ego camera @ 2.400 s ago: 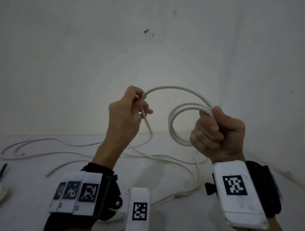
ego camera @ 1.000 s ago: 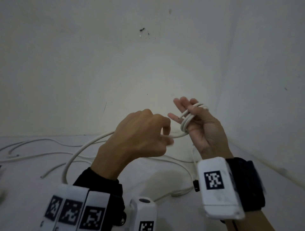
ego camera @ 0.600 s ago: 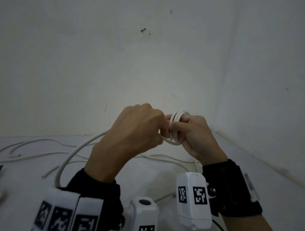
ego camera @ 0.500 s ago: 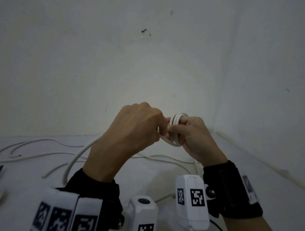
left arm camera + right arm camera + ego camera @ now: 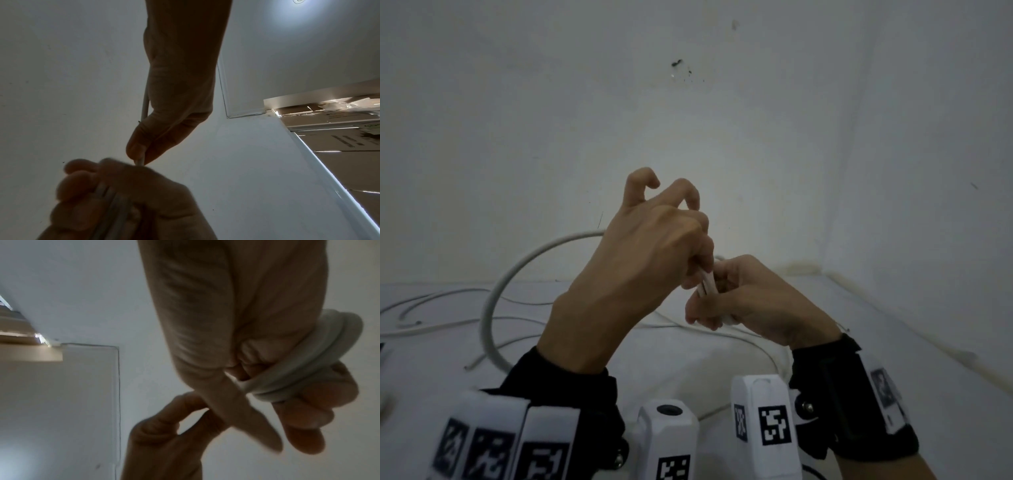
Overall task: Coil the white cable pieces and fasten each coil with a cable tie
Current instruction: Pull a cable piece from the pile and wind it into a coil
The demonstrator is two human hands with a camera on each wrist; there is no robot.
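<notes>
In the head view both hands meet above the white table (image 5: 859, 342). My right hand (image 5: 709, 308) grips a small coil of white cable (image 5: 707, 286), its turns wrapped round the fingers (image 5: 304, 404); the coil (image 5: 320, 356) shows plainly in the right wrist view. My left hand (image 5: 702, 270) pinches the free cable (image 5: 144, 113) between thumb and forefinger right at the coil, while its outer fingers (image 5: 640, 185) are raised and curled. From that pinch the cable (image 5: 517, 270) arcs out to the left and down behind the left wrist. No cable tie is visible.
Several loose white cable pieces (image 5: 431, 329) lie on the table to the left and under the hands. White walls stand close behind and on the right, meeting in a corner (image 5: 822, 270). Cardboard boxes (image 5: 339, 138) show in the left wrist view.
The left hand brought the free cable over to the right hand and the hands joined at the coil. Since half a second ago the left hand's outer fingers have lifted and the cable arc has risen.
</notes>
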